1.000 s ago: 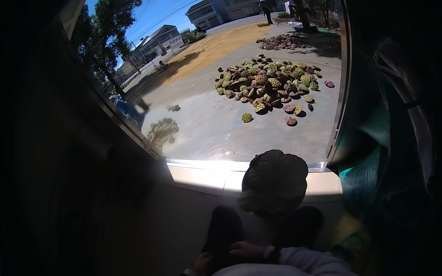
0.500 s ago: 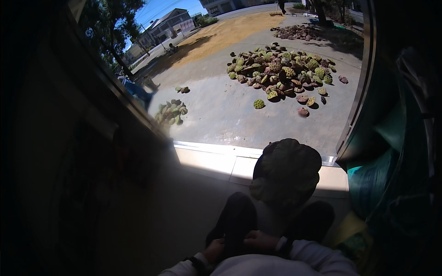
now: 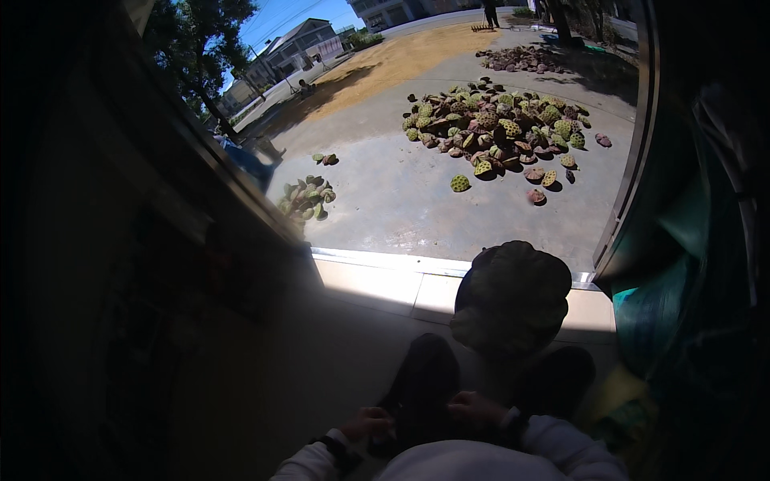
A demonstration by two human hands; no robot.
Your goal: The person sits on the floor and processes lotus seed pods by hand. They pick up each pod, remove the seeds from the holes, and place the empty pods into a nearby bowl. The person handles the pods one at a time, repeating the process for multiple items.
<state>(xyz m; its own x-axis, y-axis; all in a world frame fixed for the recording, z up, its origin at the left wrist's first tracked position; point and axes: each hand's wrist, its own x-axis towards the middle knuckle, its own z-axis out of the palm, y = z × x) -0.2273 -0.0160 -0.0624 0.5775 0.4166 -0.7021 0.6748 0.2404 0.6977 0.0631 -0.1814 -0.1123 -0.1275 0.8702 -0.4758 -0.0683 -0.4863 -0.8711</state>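
My left hand point(image 3: 369, 422) is low in front of me beside my left knee, its fingers curled. Opposite it, my right hand point(image 3: 475, 407) hovers between my knees, also with bent fingers. Deep shade hides what either hand holds, if anything. Just past my knees stands a rounded, dark heap of lotus seed pods point(image 3: 513, 297), apparently in a container whose sides I cannot make out. Both hands are nearer to me than this heap and apart from it.
A metal door sill point(image 3: 385, 258) crosses ahead. Outside lies a large pile of green and brown lotus pods point(image 3: 497, 128), with a smaller pile point(image 3: 306, 199) at left. Green sacking point(image 3: 654, 321) stands on the right. Far off, a person point(image 3: 490, 12) stands by a rake.
My hands have drawn a little apart, the right moving right and up, the left slightly up. The whole view has shifted a little, so the piles sit farther right.
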